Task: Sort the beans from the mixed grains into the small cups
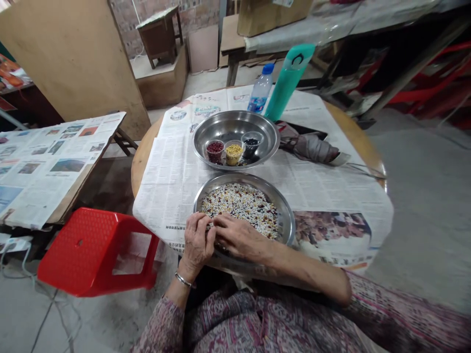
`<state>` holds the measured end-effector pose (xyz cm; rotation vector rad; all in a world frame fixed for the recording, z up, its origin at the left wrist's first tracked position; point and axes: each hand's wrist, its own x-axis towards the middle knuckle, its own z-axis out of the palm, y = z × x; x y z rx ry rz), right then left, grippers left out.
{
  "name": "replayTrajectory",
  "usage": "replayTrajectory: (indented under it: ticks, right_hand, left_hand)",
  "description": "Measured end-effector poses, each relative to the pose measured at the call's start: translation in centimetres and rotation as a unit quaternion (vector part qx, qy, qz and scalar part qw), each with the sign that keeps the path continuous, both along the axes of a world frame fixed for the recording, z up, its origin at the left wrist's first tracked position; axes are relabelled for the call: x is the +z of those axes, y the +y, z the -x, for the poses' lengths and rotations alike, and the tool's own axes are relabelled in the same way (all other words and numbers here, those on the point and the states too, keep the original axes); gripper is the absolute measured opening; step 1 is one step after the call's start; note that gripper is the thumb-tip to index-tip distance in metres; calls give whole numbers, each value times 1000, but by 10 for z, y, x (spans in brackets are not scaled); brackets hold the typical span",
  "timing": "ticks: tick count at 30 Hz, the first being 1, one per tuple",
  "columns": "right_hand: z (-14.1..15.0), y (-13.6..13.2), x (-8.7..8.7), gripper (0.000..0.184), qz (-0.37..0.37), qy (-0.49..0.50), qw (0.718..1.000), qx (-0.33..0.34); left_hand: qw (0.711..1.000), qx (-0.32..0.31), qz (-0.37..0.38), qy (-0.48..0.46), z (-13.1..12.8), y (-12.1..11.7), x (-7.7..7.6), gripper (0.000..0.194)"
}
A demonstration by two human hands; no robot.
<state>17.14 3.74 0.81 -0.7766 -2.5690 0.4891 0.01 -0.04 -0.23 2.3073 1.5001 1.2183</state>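
Barely begun, I'd say: the near round steel tray (285, 208) lies heaped with mixed beans (241, 205), three small plastic cups (233, 152) only part-filled. Left hand (196, 241) and right hand (241, 238) pinch at beans on its near edge.

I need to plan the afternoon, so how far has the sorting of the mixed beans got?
Early, it seems. Done: the red cup, yellow cup and dark cup in the far tray each hold some sorted beans. In hand: the left hand and right hand pick at the near tray's front edge. Left: the mixed beans cover most of that tray.
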Motion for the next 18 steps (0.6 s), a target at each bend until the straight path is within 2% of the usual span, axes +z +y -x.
replayTrajectory:
  ticks: [2,7,10,13,18]
  right_hand:
    - [-10,12,2,17,-36,-25,999,-29]
    - [-47,51,0,22,-98,-37,972,-212]
    - [-51,58,-4,26,-115,-49,956,-267]
    - [-36,42,-4,27,-96,-52,966,-236]
    - [-14,-8,6,19,-50,-41,995,-79]
  left_hand:
    - [1000,2,-3,1,0,0,0,15]
    - [1000,1,-1,6,0,1,-1,15]
    - [1000,2,-9,10,0,1,0,16]
    - [1000,2,-21,8,0,2,1,16]
    - [1000,0,-24,15,0,2,0,15]
